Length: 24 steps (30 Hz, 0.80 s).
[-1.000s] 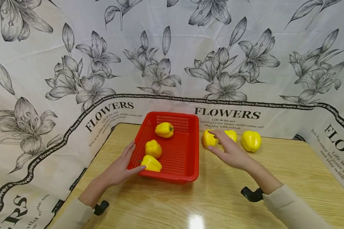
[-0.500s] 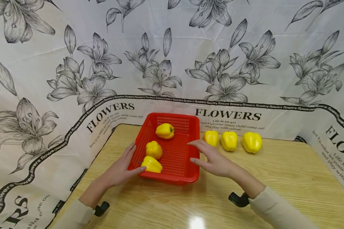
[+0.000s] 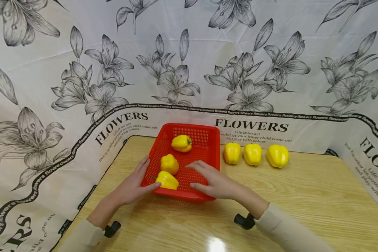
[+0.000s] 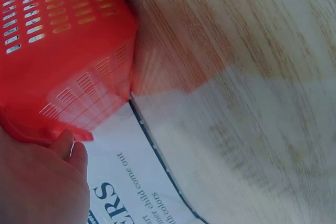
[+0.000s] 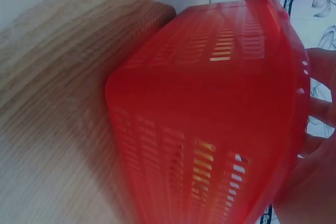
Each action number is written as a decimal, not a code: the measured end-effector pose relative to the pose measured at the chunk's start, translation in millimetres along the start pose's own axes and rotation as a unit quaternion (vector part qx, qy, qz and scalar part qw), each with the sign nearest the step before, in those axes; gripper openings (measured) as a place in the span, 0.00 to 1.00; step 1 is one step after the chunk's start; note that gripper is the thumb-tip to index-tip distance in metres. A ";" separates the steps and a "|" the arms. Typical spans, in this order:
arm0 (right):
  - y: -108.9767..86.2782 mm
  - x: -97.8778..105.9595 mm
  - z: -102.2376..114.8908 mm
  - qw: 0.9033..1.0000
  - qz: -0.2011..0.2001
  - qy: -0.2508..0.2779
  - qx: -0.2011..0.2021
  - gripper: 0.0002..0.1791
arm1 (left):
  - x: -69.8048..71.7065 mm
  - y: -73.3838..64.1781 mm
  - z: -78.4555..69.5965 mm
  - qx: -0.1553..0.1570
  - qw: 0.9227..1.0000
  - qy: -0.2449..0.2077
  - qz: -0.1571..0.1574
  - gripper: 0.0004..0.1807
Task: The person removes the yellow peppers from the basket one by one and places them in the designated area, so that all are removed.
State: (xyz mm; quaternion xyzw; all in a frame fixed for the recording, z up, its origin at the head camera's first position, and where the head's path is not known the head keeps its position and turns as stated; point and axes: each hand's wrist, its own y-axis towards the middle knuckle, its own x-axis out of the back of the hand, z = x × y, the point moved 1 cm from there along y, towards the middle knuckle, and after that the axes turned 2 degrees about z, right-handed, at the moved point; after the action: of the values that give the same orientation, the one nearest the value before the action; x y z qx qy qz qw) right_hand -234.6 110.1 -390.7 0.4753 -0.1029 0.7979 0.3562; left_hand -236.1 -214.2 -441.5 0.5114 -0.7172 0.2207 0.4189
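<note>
A red plastic basket point(image 3: 193, 157) with slotted walls stands on the table, holding three yellow bell peppers: one at the back point(image 3: 181, 143), one at the left point(image 3: 169, 164) and one in the near-left corner point(image 3: 167, 181). My left hand point(image 3: 130, 187) grips the rim at that corner, thumb over the edge beside the nearest pepper. Over the basket's right side hovers my right hand point(image 3: 215, 180), fingers loosely bent and nothing in them. The left wrist view has the left hand point(image 4: 44, 182) at the rim; in the right wrist view the right hand point(image 5: 315, 177) shows beyond it.
Three more yellow bell peppers stand in a row right of the basket: a left one point(image 3: 232, 153), a middle one point(image 3: 252, 154) and a right one point(image 3: 278, 156). A flower-printed cloth point(image 3: 195, 84) hangs behind and along the sides of the wooden table point(image 3: 315, 189).
My right hand has moved left from in front of the table peppers, across the right rim, to over the basket. The left hand and all the peppers have stayed put.
</note>
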 end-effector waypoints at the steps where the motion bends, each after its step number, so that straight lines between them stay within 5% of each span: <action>1: 2.5 -2.4 0.9 1.000 0.002 -0.001 0.002 0.29 | -0.2 0.0 0.1 0.000 1.000 0.000 0.000 0.61; 24: 52.2 -35.7 0.7 0.999 0.038 0.008 -0.026 0.31 | -0.1 -0.4 -0.1 0.006 1.000 0.001 0.004 0.61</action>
State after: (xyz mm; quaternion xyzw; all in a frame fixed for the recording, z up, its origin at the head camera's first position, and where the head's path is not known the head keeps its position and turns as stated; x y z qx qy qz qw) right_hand -258.4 55.1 -410.9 0.4552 -0.1385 0.8118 0.3385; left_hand -235.7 -214.2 -441.6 0.5107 -0.7176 0.2270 0.4156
